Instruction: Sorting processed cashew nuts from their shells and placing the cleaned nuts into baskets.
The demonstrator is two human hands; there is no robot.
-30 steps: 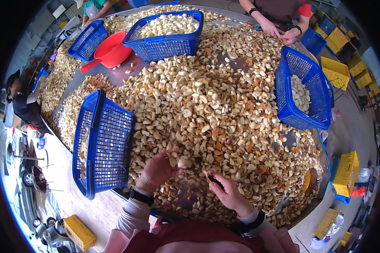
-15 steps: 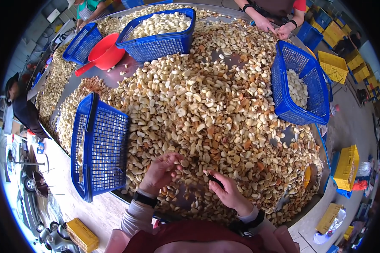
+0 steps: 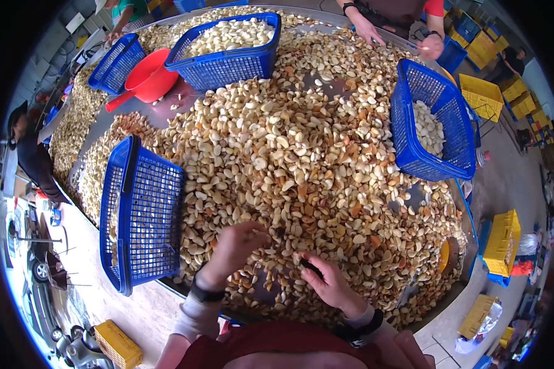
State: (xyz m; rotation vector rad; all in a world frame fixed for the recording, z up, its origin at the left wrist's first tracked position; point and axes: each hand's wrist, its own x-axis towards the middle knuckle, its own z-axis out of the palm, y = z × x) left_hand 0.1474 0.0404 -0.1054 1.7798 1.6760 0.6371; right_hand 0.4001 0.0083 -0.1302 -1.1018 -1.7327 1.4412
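Cream-coloured pieces (image 3: 258, 141) are lying heaped across the metal tabletop (image 3: 160, 112). The left hand (image 3: 235, 247) is hovering half-curled over them, the view not showing whether it is gripping anything; the right hand (image 3: 331, 284) is pinching a small dark object (image 3: 312, 268). A blue basket (image 3: 152, 215) is standing at left.

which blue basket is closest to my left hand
The near-left blue basket, beside the left hand; the other blue baskets sit farther off, toward the far side or at right.
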